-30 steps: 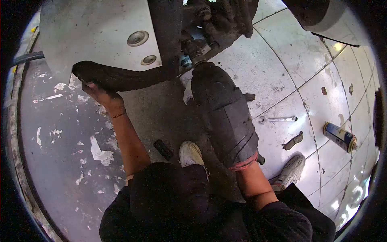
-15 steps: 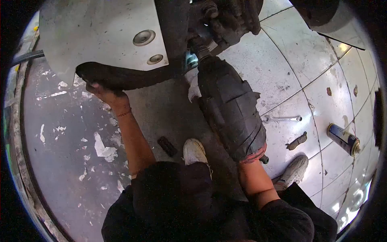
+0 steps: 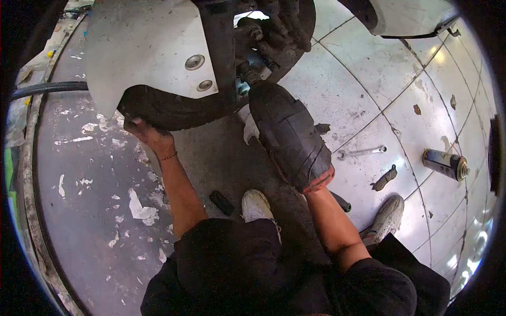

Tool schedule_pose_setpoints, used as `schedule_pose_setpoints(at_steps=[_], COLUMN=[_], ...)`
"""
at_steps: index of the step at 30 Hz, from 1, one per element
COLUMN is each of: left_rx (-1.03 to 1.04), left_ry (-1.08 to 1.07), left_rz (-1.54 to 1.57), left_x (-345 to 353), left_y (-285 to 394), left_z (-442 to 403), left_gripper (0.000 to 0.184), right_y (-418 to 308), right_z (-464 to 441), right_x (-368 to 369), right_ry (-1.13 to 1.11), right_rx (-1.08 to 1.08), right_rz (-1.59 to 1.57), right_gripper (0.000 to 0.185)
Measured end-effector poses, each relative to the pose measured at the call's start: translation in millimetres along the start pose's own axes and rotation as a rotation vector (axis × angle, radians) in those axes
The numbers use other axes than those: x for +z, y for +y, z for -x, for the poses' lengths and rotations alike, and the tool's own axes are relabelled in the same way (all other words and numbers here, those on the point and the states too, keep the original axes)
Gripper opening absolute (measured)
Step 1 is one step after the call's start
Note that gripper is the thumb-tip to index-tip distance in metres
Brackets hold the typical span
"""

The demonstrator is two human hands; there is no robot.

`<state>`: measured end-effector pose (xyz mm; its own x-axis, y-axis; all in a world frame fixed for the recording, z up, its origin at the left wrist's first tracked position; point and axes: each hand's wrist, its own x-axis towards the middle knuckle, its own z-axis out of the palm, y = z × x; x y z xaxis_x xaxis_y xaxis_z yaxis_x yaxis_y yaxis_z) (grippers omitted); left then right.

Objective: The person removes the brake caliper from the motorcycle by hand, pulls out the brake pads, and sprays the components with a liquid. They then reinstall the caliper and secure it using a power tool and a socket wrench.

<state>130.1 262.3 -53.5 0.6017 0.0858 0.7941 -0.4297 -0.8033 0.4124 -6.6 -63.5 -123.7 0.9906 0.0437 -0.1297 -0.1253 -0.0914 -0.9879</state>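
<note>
My left hand (image 3: 153, 139) is at the lower left end of a curved black tire (image 3: 174, 113), its thumb side showing and its other fingers mostly hidden. The tire sits under a pale metal plate (image 3: 153, 52) with two round fasteners. A bulky black-wrapped tool (image 3: 287, 129) with a red rear edge lies over my right hand, which is hidden under it; only the wrist and forearm show. The tool's narrow front end (image 3: 250, 75) meets dark mechanical parts (image 3: 274, 31). From below its rear comes a dark hose or handle end (image 3: 341, 202).
On the tiles to the right lie a wrench (image 3: 363, 152), a dark flat piece (image 3: 385, 179) and a spray can (image 3: 445, 164). A black block (image 3: 221, 203) rests beside my left shoe (image 3: 258, 206). A black hose (image 3: 52, 89) crosses the far left.
The camera view has shifted. The tool's rear end has moved forward and away from my body, showing more of my right forearm and the dark end below it. My left hand stays at the tire.
</note>
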Motion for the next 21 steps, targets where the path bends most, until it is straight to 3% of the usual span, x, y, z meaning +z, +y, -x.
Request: schedule_pose_setpoints(at_steps=[1, 2, 3, 4, 6, 8, 11, 12, 13, 14, 16, 17, 19, 20, 21], left_rx=[0.038, 0.080, 0.084, 0.009, -0.073, 0.087, 0.057, 0.058, -0.101, -0.259, -0.239, -0.213, -0.222, -0.224, -0.222], left_ry=[-0.002, 0.003, 0.011, 0.020, 0.048, 0.012, 0.008, 0.018, 0.078, 0.137, 0.148, 0.152, 0.135, 0.116, 0.119], left_rz=[-0.061, -0.120, -0.113, 0.005, 0.123, -0.036, -0.157, -0.152, 0.112, 0.377, 0.352, 0.322, 0.338, 0.363, 0.360], left_x=[-0.5, 0.4, 2.4, 3.1, 3.6, 0.9, -0.7, 2.6, 7.3, 11.0, 9.2, 7.3, 1.4, 0.4, 1.7], left_y=[0.8, 0.4, 2.2, 5.6, 9.4, 13.2, 0.9, 5.3, 10.1, 13.8, 23.9, 26.3, 11.5, 4.9, 7.8], left_z=[1.1, -0.5, -1.6, 0.1, -0.3, -2.8, -2.0, -3.6, -2.9, -2.8, -7.1, -7.5, -8.4, -9.2, -11.5], left_gripper=[0.047, 0.047, 0.047, 0.052, 0.058, 0.066, 0.073, 0.073, 0.074, 0.076, 0.069, 0.063, 0.061, 0.059, 0.059], right_y=[0.4, 1.0, 0.2, -20.3, -60.6, -51.4, -25.6, -21.0, -18.3, -17.2, -18.2, -18.3, -16.1, -9.1, -2.3], right_z=[5.2, 9.3, 10.2, 10.1, 9.4, 9.5, 8.0, 5.7, 4.2, 2.5, 0.3, -1.4, -4.8, -6.1, -7.2], right_x=[1.0, 2.6, 3.7, -4.2, -30.3, -29.1, -22.1, -23.4, -27.2, -38.5, -62.6, -60.2, -49.9, -53.7, -61.0], right_ry=[0.004, 0.080, 0.154, 0.156, 0.314, 0.303, 0.317, 0.323, 0.327, 0.329, 0.069, 0.060, 0.311, 0.306, 0.312], right_rx=[-0.001, -0.140, -0.281, -0.286, -0.745, -0.660, -0.380, -0.293, -0.205, -0.212, -0.410, -0.411, -0.401, -0.405, -0.405], right_rz=[0.004, 0.031, 0.057, 0.059, 0.808, 0.710, 0.403, 0.304, 0.205, 0.212, 0.038, 0.043, 0.387, 0.388, 0.605], right_gripper=[0.047, 0.046, 0.045, 0.045, 0.046, 0.046, 0.043, 0.042, 0.042, 0.042, 0.036, 0.036, 0.035, 0.035, 0.035])
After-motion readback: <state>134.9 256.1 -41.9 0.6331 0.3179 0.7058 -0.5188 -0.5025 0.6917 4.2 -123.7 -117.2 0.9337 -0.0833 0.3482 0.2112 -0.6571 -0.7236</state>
